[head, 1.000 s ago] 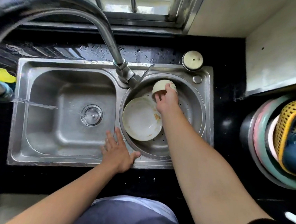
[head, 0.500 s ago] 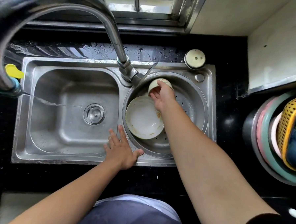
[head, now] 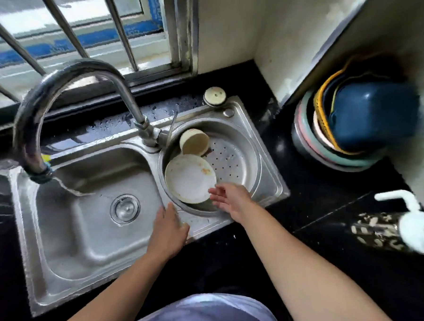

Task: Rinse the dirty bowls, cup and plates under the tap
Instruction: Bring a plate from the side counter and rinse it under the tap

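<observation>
A cream plate (head: 189, 177) with orange food stains lies tilted in the round right basin (head: 244, 137) of the steel sink. Behind it a cream cup (head: 194, 142) lies on its side against the basin wall. My right hand (head: 229, 200) hovers open at the plate's near right edge, fingers spread, holding nothing. My left hand (head: 169, 228) rests flat on the sink's front rim between the two basins. The curved tap (head: 62, 83) arches over the left basin (head: 86, 202), and a thin stream of water runs from its spout.
A stack of coloured basins and a yellow basket (head: 350, 128) leans in the right corner of the black counter (head: 327, 191). A patterned bottle with a white top (head: 398, 231) lies at the right. A round cap (head: 215, 95) sits on the sink's back rim. Window bars stand behind.
My right hand has let go of the cup and pulled back to the plate's near edge. The cup now lies on its side. The view has tilted up and to the right.
</observation>
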